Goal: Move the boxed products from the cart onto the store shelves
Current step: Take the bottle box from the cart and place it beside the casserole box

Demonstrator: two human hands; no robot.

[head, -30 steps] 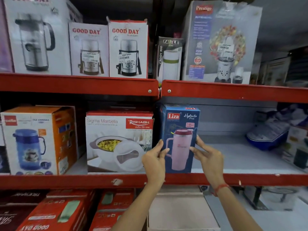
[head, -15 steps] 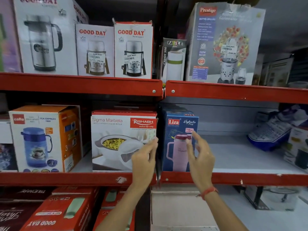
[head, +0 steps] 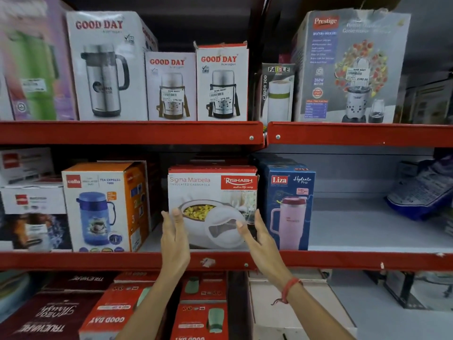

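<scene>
Liza box (head: 289, 207), blue with a pink tumbler printed on it, stands upright on the middle shelf (head: 367, 260), just right of the casserole box (head: 213, 190), near the shelf's front lip. No hand on it. The two boxes look to be touching or nearly so; the seam is dark, cannot tell which.

Both hands are in front of the casserole box. Left hand (head: 174, 238) at its lower left corner, fingers straight and pointing up, palm facing right. Right hand (head: 257, 235) at its lower right corner, fingers spread, palm facing left, a red thread on the wrist. Both hands open, flanking the box; whether the palms actually press its sides cannot be told. Nothing pinched.

Left of the casserole box, a gap, then an orange flask box (head: 103, 204) upright, then stacked white boxes (head: 31, 197) at the far left, blurred. Right of the Liza box the shelf is bare grey up to a blue-white pack (head: 421, 192) lying tilted at the right.

Top shelf (head: 132, 132): three Good Day boxes (head: 171, 87), a large one and two small with price stickers, then a Fable box (head: 277, 92) and a Prestige mixer box (head: 350, 67). Green box at top left, blurred.

Below: red Good Day cartons (head: 115, 312) lying flat, dark Trueware box (head: 49, 320) at lower left.
</scene>
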